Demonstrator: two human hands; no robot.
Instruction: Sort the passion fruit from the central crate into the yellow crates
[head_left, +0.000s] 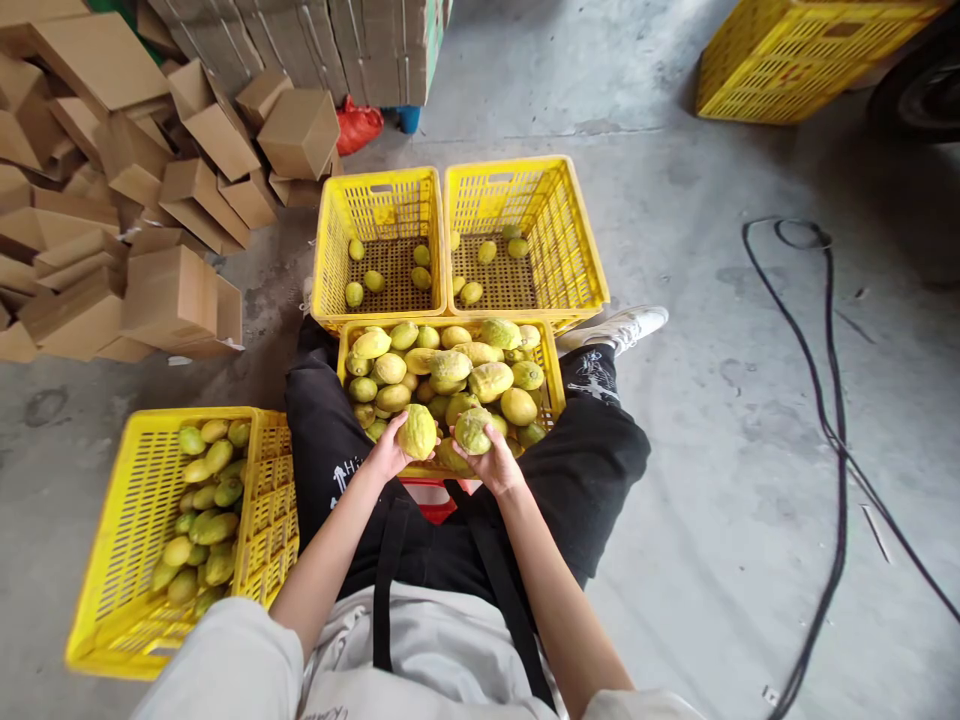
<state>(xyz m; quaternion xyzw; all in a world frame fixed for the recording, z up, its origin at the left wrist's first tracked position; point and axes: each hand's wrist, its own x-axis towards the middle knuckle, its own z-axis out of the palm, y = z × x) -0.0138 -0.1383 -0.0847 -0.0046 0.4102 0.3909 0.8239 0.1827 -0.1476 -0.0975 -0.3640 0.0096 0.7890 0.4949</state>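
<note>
My left hand (387,450) is closed around a lumpy yellow fruit (418,432), with the thumb along its near side. A greener lumpy fruit (472,431) rests in my right hand (499,464), fingers curled about it. Both fruits are held side by side, slightly apart, over the near edge of a yellow crate (557,385) between my legs. Yellow-green fruits (491,381), oval and some bumpy, fill that crate. Their exact kind is unclear, perhaps papaya or citron.
Beyond it stand a left yellow crate (321,250) and a right yellow crate (592,260), each with several fruits. A tilted crate (120,510) at my left holds more. Cardboard boxes (176,290) are heaped far left. A black cable (836,420) lies on the right.
</note>
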